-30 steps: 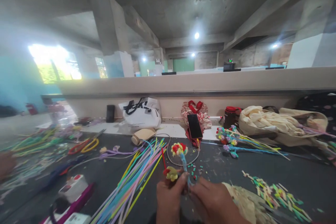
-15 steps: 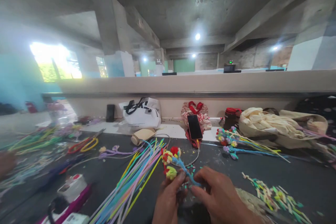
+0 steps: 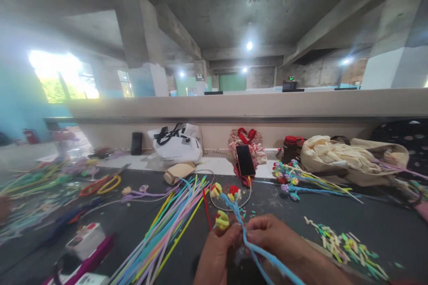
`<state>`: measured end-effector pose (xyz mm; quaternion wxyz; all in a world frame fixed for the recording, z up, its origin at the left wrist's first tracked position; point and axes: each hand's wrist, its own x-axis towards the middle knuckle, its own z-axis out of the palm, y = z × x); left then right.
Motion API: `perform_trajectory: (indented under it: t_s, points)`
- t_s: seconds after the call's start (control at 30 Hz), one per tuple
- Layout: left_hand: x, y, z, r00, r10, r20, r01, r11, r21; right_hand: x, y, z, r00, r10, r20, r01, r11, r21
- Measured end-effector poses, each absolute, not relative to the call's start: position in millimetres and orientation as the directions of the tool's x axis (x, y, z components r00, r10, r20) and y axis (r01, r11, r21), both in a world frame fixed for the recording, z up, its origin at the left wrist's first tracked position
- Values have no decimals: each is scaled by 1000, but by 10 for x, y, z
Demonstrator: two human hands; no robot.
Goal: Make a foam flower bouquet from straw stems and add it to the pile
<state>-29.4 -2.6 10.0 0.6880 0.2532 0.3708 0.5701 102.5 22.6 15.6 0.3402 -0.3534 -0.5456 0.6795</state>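
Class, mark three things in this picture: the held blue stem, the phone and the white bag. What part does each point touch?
Blue stem (image 3: 240, 217), head view: its twisted upper stretch.
Phone (image 3: 245, 160), head view: its dark screen.
White bag (image 3: 178, 147), head view: its printed front.

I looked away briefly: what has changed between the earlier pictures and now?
The right hand has moved in close to the left hand. Since the last earlier picture, the blue stem has swung more upright, the flower heads have spread apart, and the blue ends now trail toward the lower right, in front of the right hand. No release is visible. The strip bundle, phone and clippings stayed put.
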Motion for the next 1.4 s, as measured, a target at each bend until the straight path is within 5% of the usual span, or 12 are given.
perform_trajectory:
  t_s: [0.4,0.57,0.7,0.77,0.83,0.9,0.97,1.2,1.4]
  points:
    - [-302,74,-1,24,988,-153,-570,139,810,952,143,148,-449,887,-111,-319,-275,-907]
    - [-320,118,-71,-84,984,-155,-501,92,860,933,159,96,-401,910,-101,-158,-177,-971]
    - [-337,128,-89,-132,980,-147,-446,74,892,938,152,110,-311,945,101,169,160,-973]
    - [-339,124,-103,-127,982,-137,-413,73,908,944,132,99,-316,900,300,458,421,-783]
    - [-329,119,-127,-118,986,-121,-396,65,916,948,109,70,-359,770,527,661,609,-439]
    - [-306,117,-152,-129,986,-107,-399,48,916,953,92,47,-411,618,670,744,652,-144]
    - [-276,117,-168,-136,985,-108,-426,40,904,962,84,67,-415,562,716,763,643,-62]
    - [-225,77,-83,81,996,-34,-631,78,772,1005,91,338,-263,894,364,523,449,-724]
    - [-242,-22,101,260,965,7,-718,188,671,1016,128,280,-303,918,255,243,333,-911]
